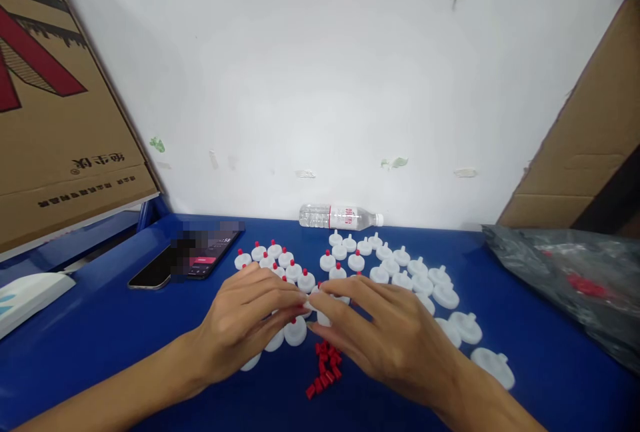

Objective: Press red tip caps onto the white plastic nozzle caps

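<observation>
My left hand (253,319) and my right hand (387,329) meet over the middle of the table, fingertips almost touching. Part of a white plastic disc (323,319) shows under the right fingers, which are closed on it. The left fingers are pinched together, and what lies between them is hidden. Around the left hand stand several white discs with red caps on their stems, such as a capped disc (295,331). Beyond and beside the right hand are several discs with bare stems, including an uncapped disc (493,367). Loose red caps (327,369) lie in a small pile below the fingertips.
A clear plastic bottle (340,217) lies along the white wall. Two phones (155,269) rest at the left, near a white device (30,299). A grey plastic bag (575,285) with red pieces is at the right. Cardboard (65,119) leans at left on the blue table (125,365).
</observation>
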`<state>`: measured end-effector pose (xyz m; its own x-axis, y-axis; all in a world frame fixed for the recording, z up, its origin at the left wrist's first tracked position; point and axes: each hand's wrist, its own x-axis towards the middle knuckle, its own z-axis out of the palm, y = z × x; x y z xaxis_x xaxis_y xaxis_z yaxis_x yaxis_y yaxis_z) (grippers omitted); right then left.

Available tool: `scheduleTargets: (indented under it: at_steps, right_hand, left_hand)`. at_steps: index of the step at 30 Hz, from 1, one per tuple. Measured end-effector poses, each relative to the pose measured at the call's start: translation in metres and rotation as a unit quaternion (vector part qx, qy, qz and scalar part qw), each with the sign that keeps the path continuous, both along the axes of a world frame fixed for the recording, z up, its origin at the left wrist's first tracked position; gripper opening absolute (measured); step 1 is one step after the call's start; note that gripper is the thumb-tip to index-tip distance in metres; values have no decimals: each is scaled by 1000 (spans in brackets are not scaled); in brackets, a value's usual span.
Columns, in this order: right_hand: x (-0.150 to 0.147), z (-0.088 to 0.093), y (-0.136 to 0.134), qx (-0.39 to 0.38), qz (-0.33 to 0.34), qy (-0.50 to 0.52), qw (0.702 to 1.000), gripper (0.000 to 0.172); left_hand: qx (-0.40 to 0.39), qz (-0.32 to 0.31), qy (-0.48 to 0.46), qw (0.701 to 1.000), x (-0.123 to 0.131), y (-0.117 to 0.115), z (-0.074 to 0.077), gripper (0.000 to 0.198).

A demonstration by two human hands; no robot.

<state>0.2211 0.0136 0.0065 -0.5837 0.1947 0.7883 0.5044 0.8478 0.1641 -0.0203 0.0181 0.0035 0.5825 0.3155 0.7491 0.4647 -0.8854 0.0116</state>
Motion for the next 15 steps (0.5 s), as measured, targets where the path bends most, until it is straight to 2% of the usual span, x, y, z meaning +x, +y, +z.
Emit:
scheduleTargets:
  at_steps: [7,15]
  right_hand:
    - [-2,-5,0,-28,8,33,999,14]
    - [-5,-9,-2,-41,27,64,997,14]
  left_hand:
    - [17,15,41,999,2,0,3,13]
    - [-46,-37,38,998,2,2,-5,16]
